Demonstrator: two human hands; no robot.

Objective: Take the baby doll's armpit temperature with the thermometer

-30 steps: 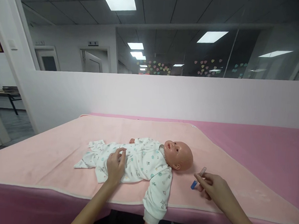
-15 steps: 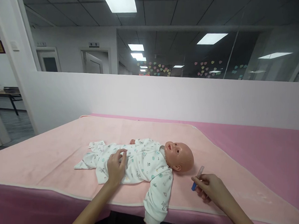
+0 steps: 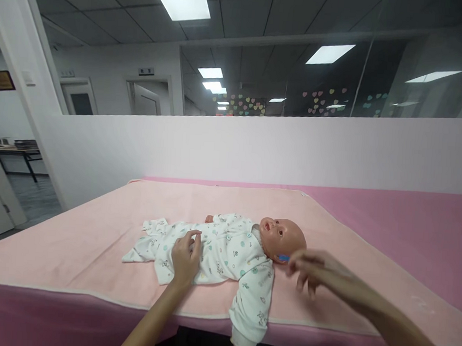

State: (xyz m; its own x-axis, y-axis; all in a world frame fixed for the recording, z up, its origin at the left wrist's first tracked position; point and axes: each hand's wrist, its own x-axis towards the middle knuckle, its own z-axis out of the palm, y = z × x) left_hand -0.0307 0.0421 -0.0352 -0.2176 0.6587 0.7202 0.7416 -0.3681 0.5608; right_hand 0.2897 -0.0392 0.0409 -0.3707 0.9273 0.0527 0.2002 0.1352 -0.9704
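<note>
A baby doll (image 3: 282, 239) in a white printed sleepsuit (image 3: 225, 251) lies on its back on a pale pink blanket (image 3: 71, 246), head to the right. My left hand (image 3: 186, 257) rests on the doll's belly, fingers curled loosely on the cloth. My right hand (image 3: 307, 268), blurred by motion, pinches a small clear tube with a blue tip (image 3: 283, 258). The blue tip is right by the doll's ear. One sleeve of the sleepsuit hangs over the table's front edge.
The blanket covers a table with a darker pink cloth (image 3: 409, 233) showing to the right. A white partition wall (image 3: 256, 148) with glass above it runs behind. At the far left an open doorway (image 3: 12, 179) leads to another room with a desk.
My right hand has swung left with the tube, from beside the doll's head to its ear. My left hand has stayed on the doll's belly. The view has shifted a little left.
</note>
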